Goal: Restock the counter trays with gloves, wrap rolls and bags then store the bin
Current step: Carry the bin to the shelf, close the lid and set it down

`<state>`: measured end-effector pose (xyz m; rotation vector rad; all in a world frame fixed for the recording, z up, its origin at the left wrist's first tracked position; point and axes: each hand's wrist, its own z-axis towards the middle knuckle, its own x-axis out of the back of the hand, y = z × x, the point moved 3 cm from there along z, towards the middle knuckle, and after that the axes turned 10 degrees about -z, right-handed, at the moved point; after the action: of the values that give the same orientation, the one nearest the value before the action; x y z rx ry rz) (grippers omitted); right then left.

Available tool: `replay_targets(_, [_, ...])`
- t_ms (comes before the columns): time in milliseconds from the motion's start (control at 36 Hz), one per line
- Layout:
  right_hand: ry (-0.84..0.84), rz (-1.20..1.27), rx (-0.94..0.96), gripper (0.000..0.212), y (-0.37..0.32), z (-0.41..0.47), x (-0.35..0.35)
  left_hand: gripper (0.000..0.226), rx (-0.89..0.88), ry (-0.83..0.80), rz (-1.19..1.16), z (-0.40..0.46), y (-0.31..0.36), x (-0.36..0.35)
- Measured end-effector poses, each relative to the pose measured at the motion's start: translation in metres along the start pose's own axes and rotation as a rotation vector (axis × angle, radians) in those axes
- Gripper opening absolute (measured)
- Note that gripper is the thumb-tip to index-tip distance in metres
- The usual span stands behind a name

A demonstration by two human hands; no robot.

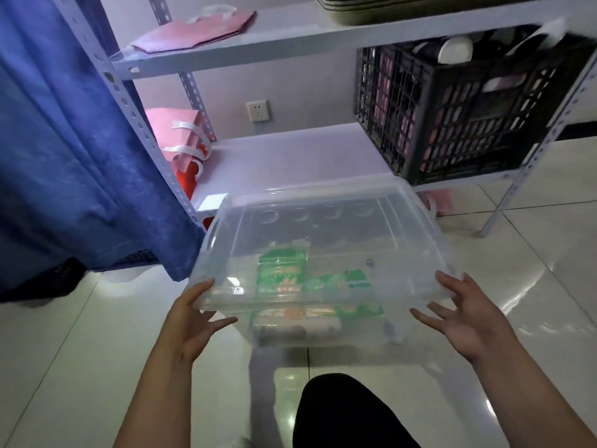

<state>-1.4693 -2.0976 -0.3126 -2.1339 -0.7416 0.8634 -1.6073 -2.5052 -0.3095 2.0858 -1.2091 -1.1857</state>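
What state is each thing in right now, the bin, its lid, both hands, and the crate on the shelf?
Clear bin: lid on, holding green packets, near end off the floor.
Lid: shut on the bin.
Left hand: fingers spread, at the bin's near left corner.
Right hand: fingers spread, at the near right corner.
Black crate: full, on the lower shelf.

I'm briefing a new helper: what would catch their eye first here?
The clear lidded bin in the middle, green packets showing through it, with the left hand and right hand open at its near corners. Behind it, a black crate on the shelf.
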Motion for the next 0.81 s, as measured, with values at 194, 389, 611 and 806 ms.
replay_targets(194, [-0.071, 0.061, 0.175, 0.039, -0.072, -0.027, -0.032, 0.063, -0.180, -0.187, 0.073, -0.035, 0.091, -0.049])
replay_targets(389, [-0.128, 0.023, 0.276, 0.049, -0.126, 0.006, -0.089, 0.038, -0.188, -0.183, -0.031, -0.014, 0.127, -0.095])
replay_targets(611, [-0.187, -0.205, 0.462, 0.092, -0.130, 0.048, -0.127, 0.066, -0.260, -0.256, -0.056, 0.037, 0.128, -0.100])
replay_targets(806, [0.124, -0.635, 0.740, 0.075, -0.163, 0.072, -0.150, 0.072, -0.469, -0.324, 0.096, 0.066, 0.149, -0.114])
